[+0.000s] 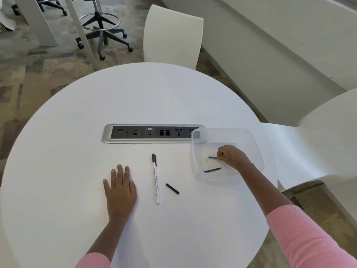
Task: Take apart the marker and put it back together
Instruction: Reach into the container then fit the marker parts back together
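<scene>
A white marker barrel (pixel 156 182) with a black cap at its far end lies near the middle of the round white table (pixel 77 117). A short black marker piece (pixel 172 188) rests on the table just right of it. Inside the clear plastic container (pixel 251 144) my right hand (pixel 230 156) pinches the end of a small black piece (pixel 212 157). A longer thin black piece (pixel 212 170) lies on the container's floor nearer to me. My left hand (pixel 119 192) rests flat on the table, fingers spread, holding nothing.
A silver and black socket strip (pixel 146 133) is set into the table behind the marker; the container overlaps its right end. White chairs stand at the far side (pixel 172 35) and at the right (pixel 309 147). A wheeled stool (pixel 100 26) stands on the carpet beyond.
</scene>
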The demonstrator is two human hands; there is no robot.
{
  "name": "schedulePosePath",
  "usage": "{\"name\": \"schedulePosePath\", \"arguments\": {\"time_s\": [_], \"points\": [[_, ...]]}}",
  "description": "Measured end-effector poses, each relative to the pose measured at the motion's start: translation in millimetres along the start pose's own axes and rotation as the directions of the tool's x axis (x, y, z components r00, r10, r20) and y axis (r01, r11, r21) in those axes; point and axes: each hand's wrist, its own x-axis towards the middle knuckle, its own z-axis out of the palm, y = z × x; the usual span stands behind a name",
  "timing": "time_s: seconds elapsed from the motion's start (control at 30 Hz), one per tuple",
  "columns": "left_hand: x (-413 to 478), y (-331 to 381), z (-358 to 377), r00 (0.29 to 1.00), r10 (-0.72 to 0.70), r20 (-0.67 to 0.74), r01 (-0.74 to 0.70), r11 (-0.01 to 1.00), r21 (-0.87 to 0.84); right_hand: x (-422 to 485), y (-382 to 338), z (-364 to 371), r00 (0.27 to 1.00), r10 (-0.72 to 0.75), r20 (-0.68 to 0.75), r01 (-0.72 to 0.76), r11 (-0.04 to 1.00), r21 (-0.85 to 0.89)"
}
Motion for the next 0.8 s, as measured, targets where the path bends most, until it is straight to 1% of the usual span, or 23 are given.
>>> {"name": "schedulePosePath", "arguments": {"time_s": [0.23, 0.3, 0.37, 0.43, 0.5, 0.67, 0.8], "points": [[1, -1, 0, 1.0, 0.002, -0.008, -0.002, 1.0, -0.004, -1, -8, -6, 0.996, -0.08, -0.036, 0.081, 0.997, 0.02], [1, -1, 1, 1.0, 0.005, -0.011, -0.005, 1.0, -0.009, -1, -13, -9, 0.992, -0.123, 0.007, 0.123, 0.992, 0.039], [0, -1, 1, 1.0, 0.006, -0.01, -0.006, 1.0, -0.013, -2, -20, -11, 0.981, -0.167, 0.103, 0.163, 0.986, 0.042], [0, -2, 1, 1.0, 0.006, -0.012, -0.006, 1.0, -0.012, -4, -26, -10, 0.962, -0.193, 0.192, 0.197, 0.98, -0.002], [0, -2, 2, 1.0, 0.006, -0.011, -0.006, 1.0, -0.013, -6, -30, -8, 0.949, -0.197, 0.245, 0.218, 0.974, -0.063], [1, -4, 4, 1.0, 0.004, -0.016, -0.005, 1.0, -0.017, -5, -36, -3, 0.936, -0.208, 0.285, 0.264, 0.949, -0.174], [1, -4, 5, 1.0, 0.007, -0.022, -0.007, 1.0, -0.017, -4, -38, -4, 0.93, -0.193, 0.312, 0.265, 0.942, -0.207]]}}
